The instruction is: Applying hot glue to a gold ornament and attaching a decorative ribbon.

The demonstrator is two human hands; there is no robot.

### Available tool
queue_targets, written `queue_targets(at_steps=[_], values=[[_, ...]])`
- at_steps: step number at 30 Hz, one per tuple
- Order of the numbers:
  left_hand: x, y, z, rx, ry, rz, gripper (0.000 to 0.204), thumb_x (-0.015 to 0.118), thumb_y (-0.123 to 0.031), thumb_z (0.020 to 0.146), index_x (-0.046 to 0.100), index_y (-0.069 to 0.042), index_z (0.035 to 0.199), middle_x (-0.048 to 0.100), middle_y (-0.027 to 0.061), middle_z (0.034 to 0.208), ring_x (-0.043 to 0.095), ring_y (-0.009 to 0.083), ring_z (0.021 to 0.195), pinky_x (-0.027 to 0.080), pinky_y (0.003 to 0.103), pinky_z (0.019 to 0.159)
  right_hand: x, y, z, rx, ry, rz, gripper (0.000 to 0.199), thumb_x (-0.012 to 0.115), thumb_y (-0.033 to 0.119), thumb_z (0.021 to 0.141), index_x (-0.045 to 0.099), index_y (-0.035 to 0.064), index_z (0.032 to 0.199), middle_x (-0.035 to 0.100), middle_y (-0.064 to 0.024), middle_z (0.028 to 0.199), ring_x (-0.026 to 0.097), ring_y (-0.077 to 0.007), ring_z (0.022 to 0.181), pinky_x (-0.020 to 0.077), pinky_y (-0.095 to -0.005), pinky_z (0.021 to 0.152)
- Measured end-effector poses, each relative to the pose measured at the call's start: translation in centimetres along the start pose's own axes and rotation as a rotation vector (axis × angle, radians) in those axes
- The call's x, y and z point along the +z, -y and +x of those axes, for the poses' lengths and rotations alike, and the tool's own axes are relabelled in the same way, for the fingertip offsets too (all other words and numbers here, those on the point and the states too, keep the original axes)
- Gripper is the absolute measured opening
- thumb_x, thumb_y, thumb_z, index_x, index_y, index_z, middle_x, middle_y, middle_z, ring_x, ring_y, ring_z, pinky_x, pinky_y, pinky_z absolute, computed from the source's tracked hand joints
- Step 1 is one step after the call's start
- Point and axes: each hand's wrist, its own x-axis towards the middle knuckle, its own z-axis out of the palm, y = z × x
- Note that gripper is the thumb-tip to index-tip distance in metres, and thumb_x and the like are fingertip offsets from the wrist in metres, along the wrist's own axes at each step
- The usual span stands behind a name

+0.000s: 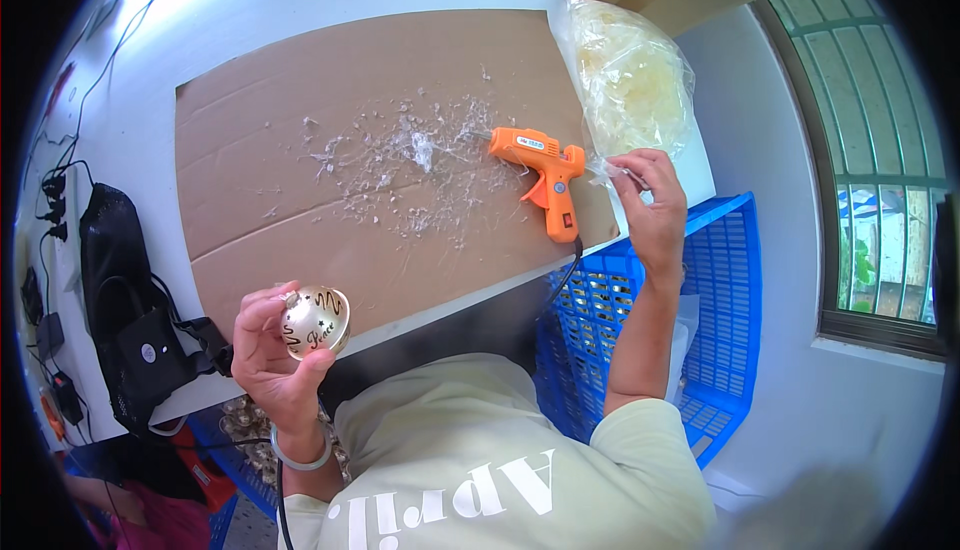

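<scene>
Bauble in left hand, clear plastic in right hand, glue gun — orange — on cardboard

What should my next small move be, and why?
Perhaps free the right hand of the clear material it seems to pinch: the orange glue gun lies ungripped close by, and the left hand holds the cream ball.

One held bauble, one glue gun, one cardboard sheet, one window

A shiny pale-gold round bauble with dark squiggles sits tilted in the left grip; wispy clear plastic pokes from the right grip.
</scene>
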Motion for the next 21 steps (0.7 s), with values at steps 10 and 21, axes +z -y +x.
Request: queue_targets(at_steps=[10, 21], values=[[0.4, -0.3, 0.5, 0.012, 0.003, -0.032, 0.057, 0.088, -0.008, 0.068, 0.058, 0.003, 0.115, 0.057, 0.0154, 0.116, 0.059, 0.0203, 0.106, 0.050, 0.030, 0.091, 7.2, 8.2, -2.7, 0.294, 0.444, 1.083, 0.011, 0.065, 0.001, 0.089, 0.063, -0.0011, 0.100, 0.066, -0.0126, 0.088, 0.064, -0.0154, 0.070, 0.0550, -0.0306, 0.072], [-1.0, -0.8, 0.8, 0.073, -0.009, 0.081, 0.053, 0.087, -0.002, 0.067, 0.060, 0.000, 0.112, 0.060, 0.0125, 0.114, 0.065, 0.0153, 0.098, 0.057, 0.026, 0.082, 11.5, 13.4, -3.9, 0.081, 0.725, 0.954, 0.013, 0.068, -0.004, 0.084, 0.065, 0.0001, 0.096, 0.063, -0.0123, 0.091, 0.062, -0.0176, 0.082, 0.0514, -0.0315, 0.074]])
